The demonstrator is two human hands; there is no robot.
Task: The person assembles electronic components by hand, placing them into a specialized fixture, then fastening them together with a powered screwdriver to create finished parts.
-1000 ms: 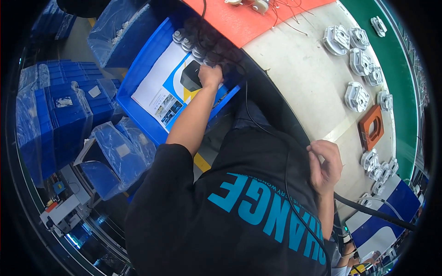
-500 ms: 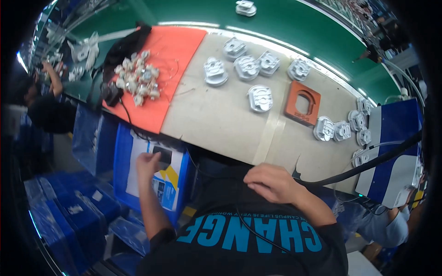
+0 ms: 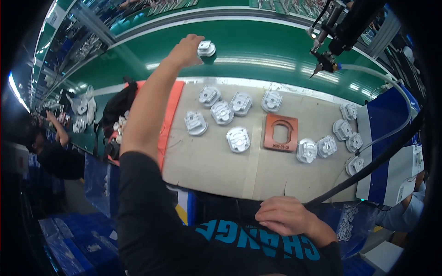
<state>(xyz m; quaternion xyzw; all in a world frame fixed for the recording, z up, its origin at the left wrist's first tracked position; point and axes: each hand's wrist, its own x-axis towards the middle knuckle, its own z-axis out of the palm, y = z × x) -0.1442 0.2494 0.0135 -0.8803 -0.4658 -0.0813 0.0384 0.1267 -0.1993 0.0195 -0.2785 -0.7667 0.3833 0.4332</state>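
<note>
My left hand is stretched far across the table to the green belt. Its thumb and fingers are apart at the left side of a white plastic housing; whether they touch it I cannot tell. Close to my body, my right hand is loosely closed in front of my shirt, and nothing shows in it. On the beige tabletop lie several similar white housings, one of them nearest the middle. An orange-brown block fixture with a rounded opening lies right of it.
A blue and white machine stands at the right, with a thick black cable before it. A tool head hangs over the belt. Small white parts lie on an orange-red sheet, partly behind my left arm. A co-worker's arm is far left.
My left hand has gone from above the blue bin to the housing on the belt. The view has tilted up and shifted. My right hand stays closed near my body.
</note>
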